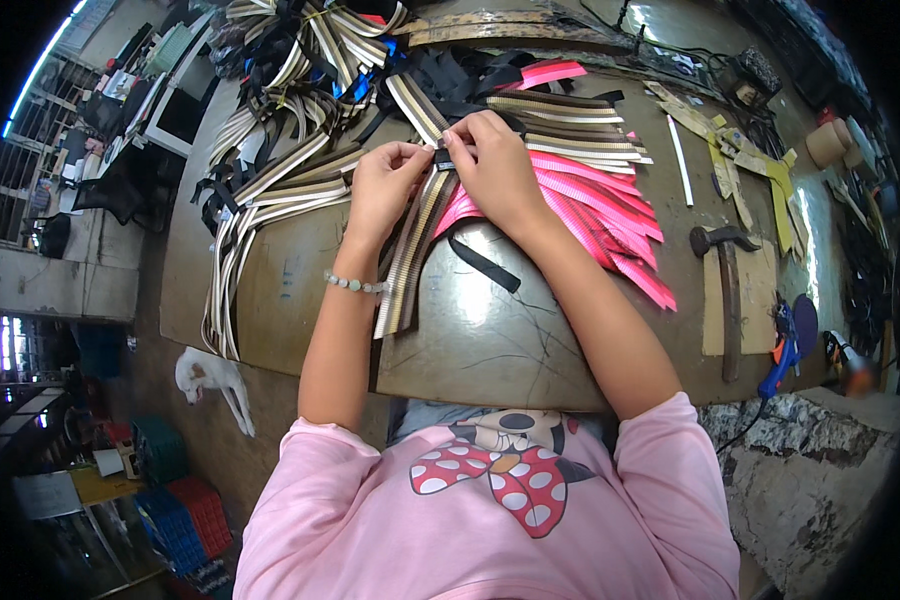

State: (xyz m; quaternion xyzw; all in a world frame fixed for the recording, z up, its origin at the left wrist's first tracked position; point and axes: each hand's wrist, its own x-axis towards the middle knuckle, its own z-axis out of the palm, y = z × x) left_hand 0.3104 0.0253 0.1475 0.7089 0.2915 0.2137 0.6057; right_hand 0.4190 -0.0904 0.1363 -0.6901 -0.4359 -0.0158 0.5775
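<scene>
A brown and cream striped webbing strap (410, 265) lies lengthwise before me, its near end toward the table's front edge. Across its middle sits a small black piece (444, 160), a buckle or a band; I cannot tell which. My left hand (388, 185) pinches the strap's left edge beside that piece. From the right, my right hand (492, 168) closes its fingers at the same spot. A loose black strap (485, 263) curls out below my right hand. Pink strips (600, 215) fan out under and beyond my right wrist.
More striped straps (575, 128) lie at the back right, others (270, 195) at the left. A hammer (729, 300) rests on cardboard (762, 300), near a blue glue gun (782, 355). Yellow strips (755, 165) lie far right. A white dog (215, 383) is on the floor at left.
</scene>
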